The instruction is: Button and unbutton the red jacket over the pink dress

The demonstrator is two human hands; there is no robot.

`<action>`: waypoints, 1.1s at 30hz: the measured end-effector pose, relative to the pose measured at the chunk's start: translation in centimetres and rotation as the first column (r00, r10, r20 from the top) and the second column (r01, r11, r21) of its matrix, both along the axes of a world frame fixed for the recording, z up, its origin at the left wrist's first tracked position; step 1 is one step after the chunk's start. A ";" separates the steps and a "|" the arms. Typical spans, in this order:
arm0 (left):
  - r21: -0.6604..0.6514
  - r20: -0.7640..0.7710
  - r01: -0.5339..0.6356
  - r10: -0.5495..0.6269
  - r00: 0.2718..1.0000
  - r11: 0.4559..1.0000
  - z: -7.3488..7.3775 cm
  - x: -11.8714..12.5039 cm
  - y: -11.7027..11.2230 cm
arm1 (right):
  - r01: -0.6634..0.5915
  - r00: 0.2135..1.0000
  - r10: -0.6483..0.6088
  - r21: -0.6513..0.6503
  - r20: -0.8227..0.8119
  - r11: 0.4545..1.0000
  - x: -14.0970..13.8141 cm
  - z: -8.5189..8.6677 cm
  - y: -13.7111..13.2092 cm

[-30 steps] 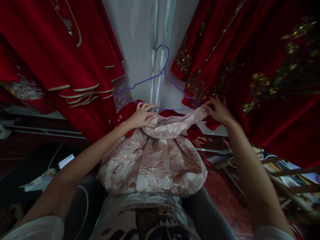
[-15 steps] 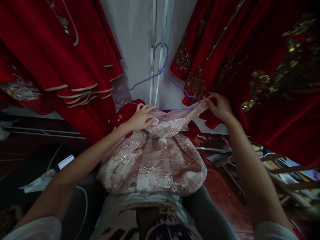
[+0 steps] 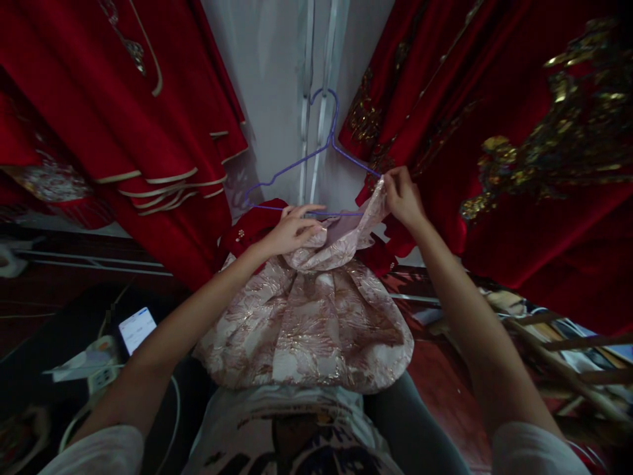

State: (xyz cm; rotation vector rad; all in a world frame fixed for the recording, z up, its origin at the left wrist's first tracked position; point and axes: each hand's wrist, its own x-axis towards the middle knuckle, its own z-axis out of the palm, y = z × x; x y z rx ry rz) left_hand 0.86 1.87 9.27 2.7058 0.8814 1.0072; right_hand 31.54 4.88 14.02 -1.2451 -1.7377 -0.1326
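Note:
A pink and white brocade dress [image 3: 309, 323] with a metallic sheen lies across my lap, its full skirt spread towards me. Its top edge is lifted around a purple hanger [image 3: 299, 158], whose hook points away from me. My right hand [image 3: 405, 198] pinches the dress's right shoulder piece up at the hanger's right arm. With thumb and fingers, my left hand [image 3: 297, 231] grips the left side of the bodice beside the hanger's lower bar. The hanger's left end sticks out bare. Red cloth with small flower ornaments [image 3: 247, 227] shows beneath the dress.
Red garments hang on the left [image 3: 182, 132] and on the right [image 3: 435, 86], the latter with gold sequins. A white panel [image 3: 271, 79] stands between them. A lit phone [image 3: 138, 330] and a power strip [image 3: 101, 376] lie at left. Wooden slats [image 3: 568, 340] hold clutter at right.
My right hand has moved left and slightly up, drawing the dress's right shoulder piece onto the hanger's arm. My left hand has shifted slightly right. More of the phone shows.

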 end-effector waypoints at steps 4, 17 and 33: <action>0.054 0.255 -0.302 0.279 0.926 0.952 0.7 -4.9 1.7 | -0.021 0.999 0.021 0.000 -0.031 1.000 0.3 -0.4 0.1; -0.287 0.432 -0.511 0.586 0.686 0.810 -5.1 -13.7 3.3 | -0.064 0.997 0.061 -0.079 -0.048 0.995 0.2 -0.4 0.3; -0.260 0.530 -0.422 0.493 0.690 0.869 -4.7 -13.8 4.6 | -0.053 0.998 0.051 -0.066 -0.035 0.996 -0.1 -0.1 -0.1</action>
